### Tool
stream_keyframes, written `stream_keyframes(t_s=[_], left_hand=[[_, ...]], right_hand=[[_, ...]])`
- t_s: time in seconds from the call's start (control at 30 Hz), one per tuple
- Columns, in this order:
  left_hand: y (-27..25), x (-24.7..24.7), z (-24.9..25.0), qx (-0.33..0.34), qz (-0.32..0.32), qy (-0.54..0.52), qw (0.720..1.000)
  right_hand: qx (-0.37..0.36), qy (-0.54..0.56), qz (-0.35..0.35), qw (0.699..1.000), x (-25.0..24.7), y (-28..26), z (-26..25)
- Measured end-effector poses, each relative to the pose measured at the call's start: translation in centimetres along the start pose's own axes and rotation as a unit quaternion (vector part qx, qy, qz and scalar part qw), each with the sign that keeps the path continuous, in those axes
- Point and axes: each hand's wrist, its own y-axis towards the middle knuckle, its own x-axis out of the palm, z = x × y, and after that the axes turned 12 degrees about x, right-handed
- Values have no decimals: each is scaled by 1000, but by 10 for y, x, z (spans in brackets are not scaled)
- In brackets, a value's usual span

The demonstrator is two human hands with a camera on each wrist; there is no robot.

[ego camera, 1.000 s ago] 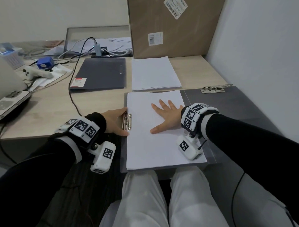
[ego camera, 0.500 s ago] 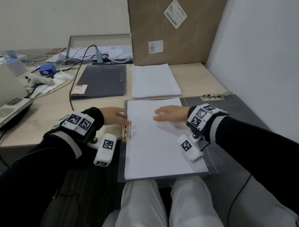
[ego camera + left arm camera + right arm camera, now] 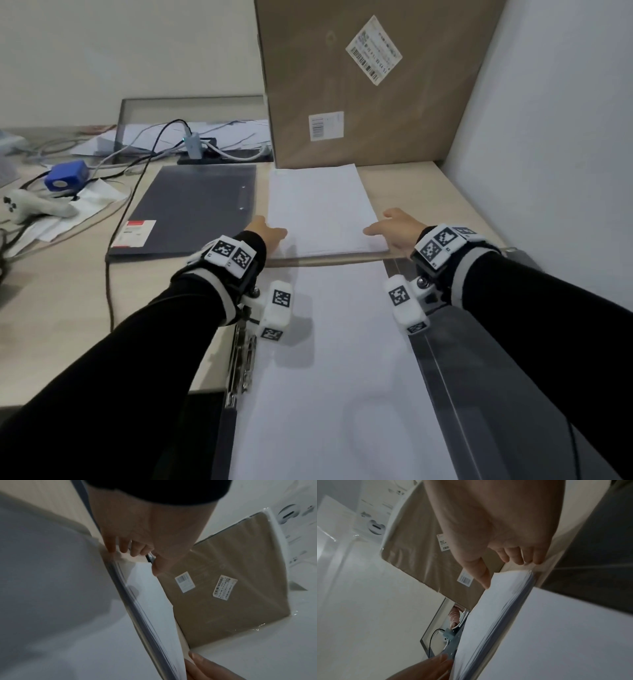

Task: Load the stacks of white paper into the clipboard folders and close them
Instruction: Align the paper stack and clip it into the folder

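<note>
A loose stack of white paper point(image 3: 322, 205) lies on the desk just beyond the open clipboard folder point(image 3: 479, 377). That folder holds another sheaf of paper point(image 3: 335, 359), with its metal clip point(image 3: 243, 359) at the left edge. My left hand point(image 3: 267, 233) holds the loose stack's near left corner and my right hand point(image 3: 394, 228) its near right corner. In the left wrist view my hand point(image 3: 135, 557) has its thumb over the stack point(image 3: 154, 601) and fingers curled at its edge. In the right wrist view my hand point(image 3: 501, 572) has its thumb on the stack point(image 3: 496, 608).
A closed dark folder point(image 3: 191, 212) lies left of the loose stack. A tall cardboard box point(image 3: 370, 85) stands right behind it, and a wall runs along the right. Cables, a blue device point(image 3: 66, 174) and a game controller point(image 3: 30, 205) crowd the desk's far left.
Both hands left the clipped paper in the open folder and reached forward to the loose stack behind it. My view tipped forward with them.
</note>
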Motion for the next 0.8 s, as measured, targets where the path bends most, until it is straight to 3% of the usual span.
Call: stream_keyframes(t_s=[0.23, 0.4, 0.57, 0.63, 0.73, 0.8], left_hand=[[25, 18, 0, 11, -18, 29, 999], [25, 15, 0, 17, -9, 35, 999], [29, 7, -1, 29, 111, -130, 985], [37, 3, -1, -15, 139, -228, 964], [40, -4, 6, -96, 97, -293, 946], [40, -5, 12, -99, 38, -214, 971]], right_hand=[[-8, 22, -61, 998, 11, 34, 7], [-1, 47, -116, 992, 11, 30, 7], [-8, 40, -115, 993, 11, 31, 9], [-6, 28, -115, 993, 11, 32, 9], [-10, 1, -101, 995, 10, 29, 6], [-13, 5, -93, 996, 11, 32, 7]])
